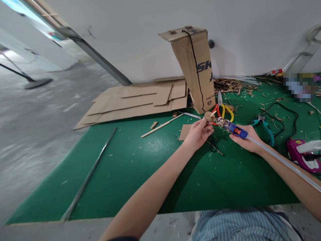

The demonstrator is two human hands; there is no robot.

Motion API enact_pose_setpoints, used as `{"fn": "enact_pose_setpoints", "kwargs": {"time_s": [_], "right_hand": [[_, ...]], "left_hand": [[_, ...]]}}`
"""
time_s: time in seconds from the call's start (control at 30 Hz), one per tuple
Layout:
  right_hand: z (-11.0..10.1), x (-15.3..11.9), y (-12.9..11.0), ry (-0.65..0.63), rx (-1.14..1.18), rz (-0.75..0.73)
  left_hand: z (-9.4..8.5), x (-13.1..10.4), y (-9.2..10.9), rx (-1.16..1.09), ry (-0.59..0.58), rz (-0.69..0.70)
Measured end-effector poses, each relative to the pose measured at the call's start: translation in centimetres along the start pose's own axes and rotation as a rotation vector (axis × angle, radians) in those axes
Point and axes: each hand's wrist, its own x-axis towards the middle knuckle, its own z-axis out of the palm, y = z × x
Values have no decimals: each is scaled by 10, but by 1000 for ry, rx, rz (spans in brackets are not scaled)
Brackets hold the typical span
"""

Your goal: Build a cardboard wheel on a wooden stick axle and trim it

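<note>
Pinched in the fingers of my left hand point(197, 136) is a small round cardboard disc point(208, 116) with a short pale stick against it. My right hand point(248, 138) is closed around a blue hot glue gun point(237, 131), its residue-crusted front end close to the disc. Whether the nozzle touches the disc I cannot tell. From the back of the gun a long clear glue stick point(283, 160) runs over my right forearm. Just behind my hands lie scissors point(228, 113) with yellow and red handles. Right of my right hand rest teal-handled pliers point(269, 131).
A tall cardboard box point(194, 67) stands against the wall, with cardboard sheets point(140, 100) left of it and dry twigs point(233, 86) behind. A thin wire bundle point(91, 170) lies at left on the green tabletop point(130, 180). A magenta-and-white device point(298, 155) sits far right.
</note>
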Motion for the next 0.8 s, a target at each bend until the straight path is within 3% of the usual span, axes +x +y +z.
{"fn": "enact_pose_setpoints", "kwargs": {"time_s": [0.53, 0.8], "right_hand": [[0, 0, -2, -7, 1, 26], [0, 0, -2, -1, -21, 15]], "left_hand": [[3, 1, 0, 16, 32, -9], [-2, 2, -2, -12, -23, 22]]}}
